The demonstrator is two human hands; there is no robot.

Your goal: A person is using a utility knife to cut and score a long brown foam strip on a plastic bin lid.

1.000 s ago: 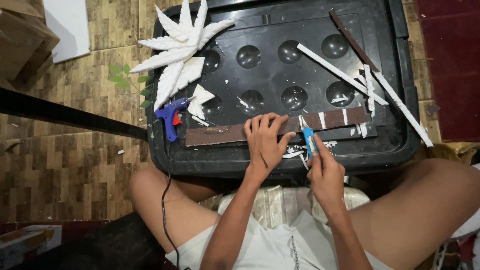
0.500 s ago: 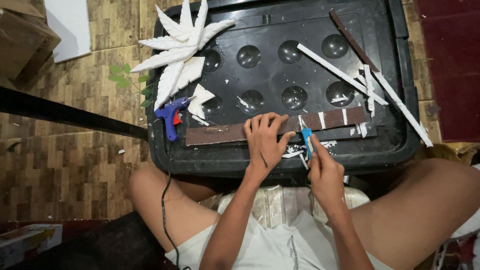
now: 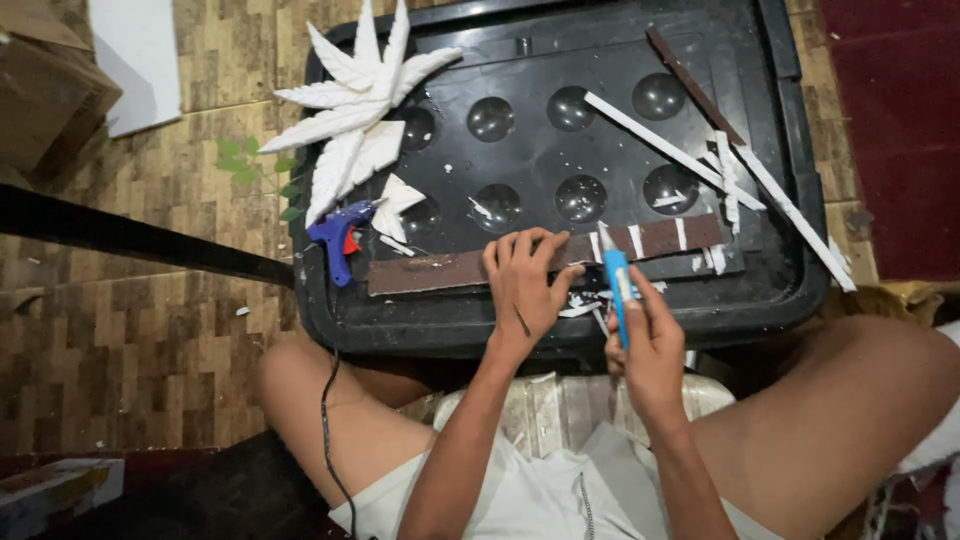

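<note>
My left hand (image 3: 525, 285) lies flat on a long brown strip (image 3: 450, 270) with white pieces stuck across it, pressing it onto a black tray (image 3: 400, 320) with round dimples. My right hand (image 3: 650, 345) grips a blue utility knife (image 3: 615, 285), whose tip points at the strip just right of my left fingers. White scraps lie under the two hands.
A blue glue gun (image 3: 335, 238) with a black cord rests at the tray's left edge. A white leaf-shaped cutout (image 3: 350, 110) lies at the upper left. Thin white strips (image 3: 670, 150) and a dark strip (image 3: 695, 85) lie at the right. My bare knees flank the tray.
My right hand with the knife has shifted slightly toward the strip. My left hand stays pressed on the brown strip.
</note>
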